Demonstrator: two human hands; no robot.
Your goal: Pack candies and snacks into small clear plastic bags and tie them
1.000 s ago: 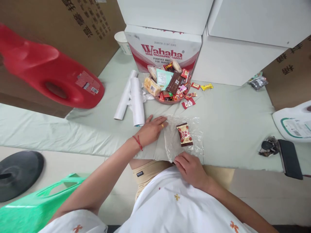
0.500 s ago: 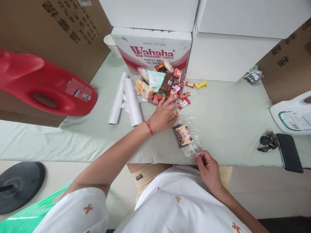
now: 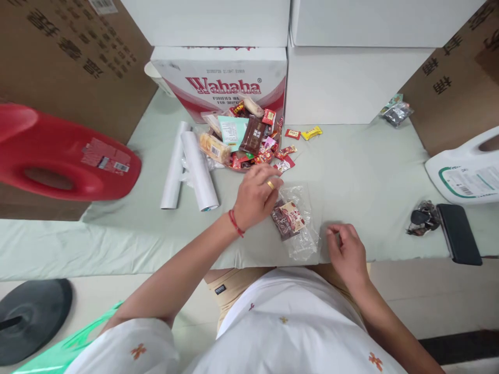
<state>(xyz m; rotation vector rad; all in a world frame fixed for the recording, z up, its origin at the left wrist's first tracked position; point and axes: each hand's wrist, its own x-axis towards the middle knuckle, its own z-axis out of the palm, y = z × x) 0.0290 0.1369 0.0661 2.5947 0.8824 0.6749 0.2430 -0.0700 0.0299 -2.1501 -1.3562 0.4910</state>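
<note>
Right hand [image 3: 348, 253] has left the bag [image 3: 298, 221], empty; left hand [image 3: 255, 195] pinches it near snacks [image 3: 249, 137].

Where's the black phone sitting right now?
In the head view the black phone lies at the table's right near edge, just right of the bunch of keys and below the white jug.

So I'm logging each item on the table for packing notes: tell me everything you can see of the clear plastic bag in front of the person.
The clear plastic bag is thin, glossy and crinkled, lying flat on the pale green tablecloth near the table's front edge. Inside shows one snack packet, dark brown with a cream and red printed face, lying at a tilt. The left hand rests at the bag's upper left end, fingers curled over it. The right hand lies just right of it, apparently not touching.
</note>
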